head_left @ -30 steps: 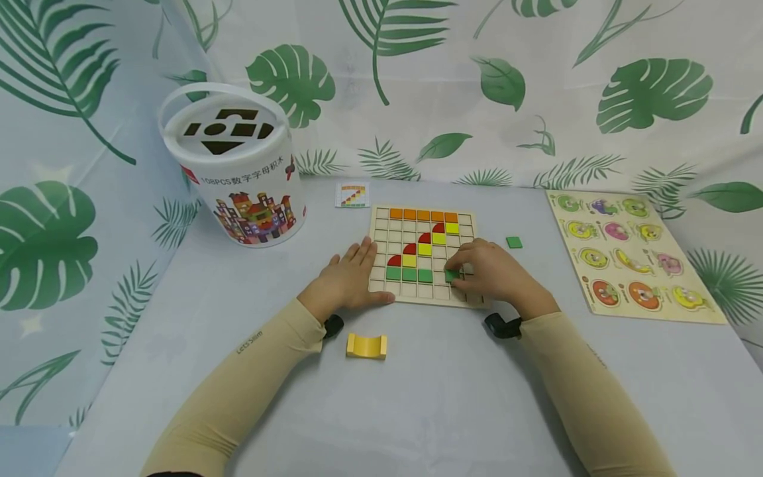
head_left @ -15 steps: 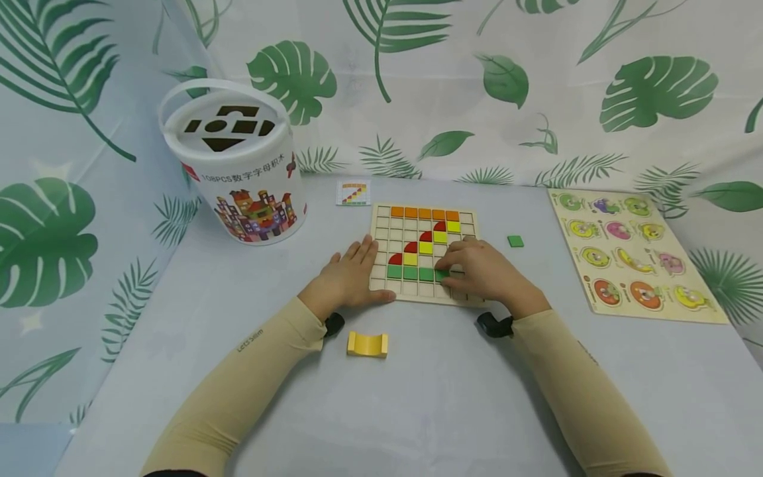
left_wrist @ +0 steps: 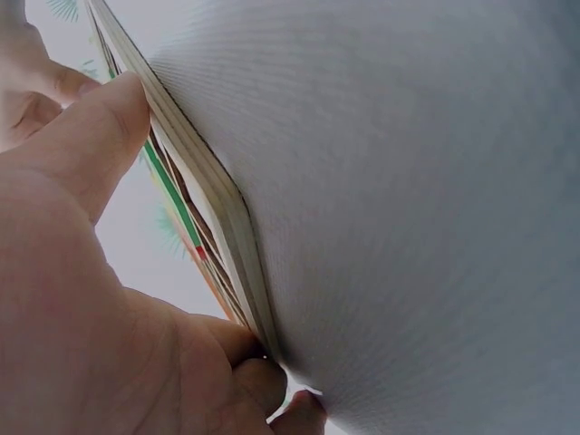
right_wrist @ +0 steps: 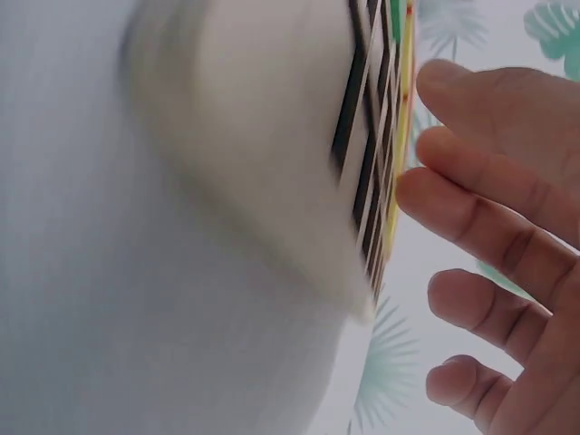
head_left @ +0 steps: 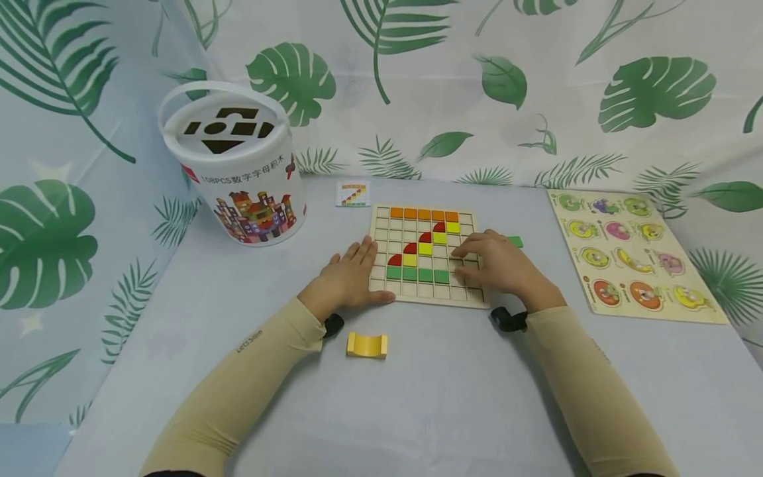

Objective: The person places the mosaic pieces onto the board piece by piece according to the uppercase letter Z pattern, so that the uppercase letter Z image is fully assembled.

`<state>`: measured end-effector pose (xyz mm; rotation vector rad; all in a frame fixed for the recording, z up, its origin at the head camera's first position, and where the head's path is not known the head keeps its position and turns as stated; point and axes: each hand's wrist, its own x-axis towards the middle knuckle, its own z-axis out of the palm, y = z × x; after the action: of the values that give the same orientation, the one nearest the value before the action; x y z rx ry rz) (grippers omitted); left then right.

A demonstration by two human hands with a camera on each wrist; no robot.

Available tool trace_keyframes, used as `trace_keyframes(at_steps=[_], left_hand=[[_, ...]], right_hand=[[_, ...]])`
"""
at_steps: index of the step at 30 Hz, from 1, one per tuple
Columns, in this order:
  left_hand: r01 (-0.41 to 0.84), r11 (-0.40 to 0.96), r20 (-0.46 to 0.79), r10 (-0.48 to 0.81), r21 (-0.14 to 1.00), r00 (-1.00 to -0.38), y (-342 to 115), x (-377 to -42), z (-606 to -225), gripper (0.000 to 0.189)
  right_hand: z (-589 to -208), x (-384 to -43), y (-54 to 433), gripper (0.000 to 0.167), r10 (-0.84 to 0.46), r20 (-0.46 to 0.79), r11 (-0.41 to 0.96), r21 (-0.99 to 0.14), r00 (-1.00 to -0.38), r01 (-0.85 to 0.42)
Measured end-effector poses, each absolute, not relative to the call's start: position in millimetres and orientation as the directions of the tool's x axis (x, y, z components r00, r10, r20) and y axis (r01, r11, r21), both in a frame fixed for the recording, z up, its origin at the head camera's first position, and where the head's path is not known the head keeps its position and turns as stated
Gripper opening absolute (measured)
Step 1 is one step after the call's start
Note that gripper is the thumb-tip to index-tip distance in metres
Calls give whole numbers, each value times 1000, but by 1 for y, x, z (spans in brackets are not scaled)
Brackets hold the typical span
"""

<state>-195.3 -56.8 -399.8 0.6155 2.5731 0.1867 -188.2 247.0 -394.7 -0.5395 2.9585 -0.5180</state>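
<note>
A wooden grid board [head_left: 395,225] lies on the table in the head view. Orange squares [head_left: 424,215] run along its top, red quarter-rounds [head_left: 410,248] and yellow squares [head_left: 425,249] form a diagonal, and a row of green squares [head_left: 425,274] sits below. My left hand [head_left: 348,278] rests at the board's left edge, fingers straight, its thumb at the near corner [left_wrist: 237,195]. Over the board's right side hovers my right hand [head_left: 501,265], fingers apart with nothing between them. Partly hidden behind it, a loose green square [head_left: 515,242] lies off the board.
A small pattern card [head_left: 353,194] lies behind the board. To the left stands a white lidded bucket [head_left: 244,185]. A yellow arched block [head_left: 366,346] sits in front, and a fruit puzzle board [head_left: 638,265] lies to the right.
My right hand set a green square at the right end of the green row, let go of it and drew back to the right. The left hand stayed in place.
</note>
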Motion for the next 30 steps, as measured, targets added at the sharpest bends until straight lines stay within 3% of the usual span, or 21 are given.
trace_keyframes(at_steps=[9,23,30], left_hand=[[391,891,-425,454,230,-783,-57,-194,-401,113],[392,890,-423,456,233,-783,-56,-193,-399,113],[401,889,-419,458,222,-784,-56,-194,-399,113]], right_hand=[[-396,-198,278,29,-281,4,932,-236,-960,-274],[-392,-205,317,40,-193,-45,977,-99,-980,-188],[-386,-209,328,38,-162,-93,985,-74,-982,-156]])
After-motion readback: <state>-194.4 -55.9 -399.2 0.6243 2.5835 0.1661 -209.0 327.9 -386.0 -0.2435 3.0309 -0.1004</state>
